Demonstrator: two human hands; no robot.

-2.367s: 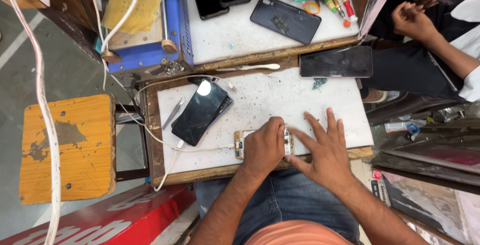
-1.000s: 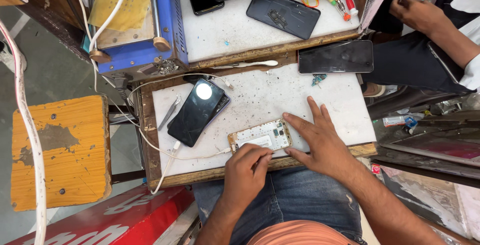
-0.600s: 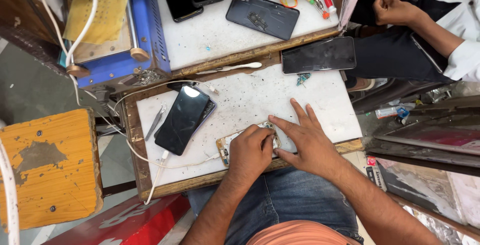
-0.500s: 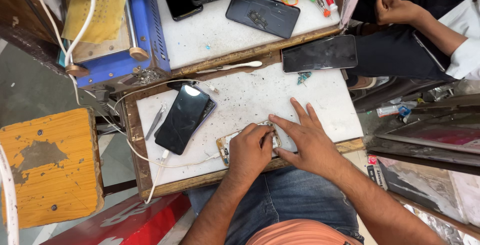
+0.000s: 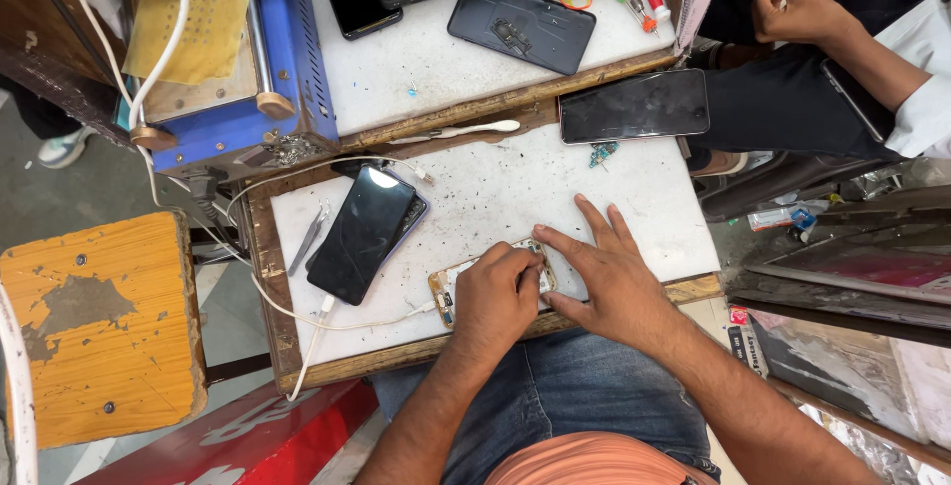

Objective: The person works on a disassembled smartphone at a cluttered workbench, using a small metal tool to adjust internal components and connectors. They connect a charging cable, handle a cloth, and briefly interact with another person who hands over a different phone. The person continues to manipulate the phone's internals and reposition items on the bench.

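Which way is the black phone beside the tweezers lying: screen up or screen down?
Screen up. The black phone lies flat on the white board, its glossy glass reflecting a bright light.

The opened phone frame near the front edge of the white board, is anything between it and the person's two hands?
Nothing visible. Both hands rest directly on the opened phone frame: the left hand covers its middle, and the right hand lies flat over its right end. The black phone and tweezers lie off to the left, apart.

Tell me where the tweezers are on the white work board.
In the head view, the tweezers lie near the left edge of the white work board, just left of the black phone on its charging cable, well away from both hands.
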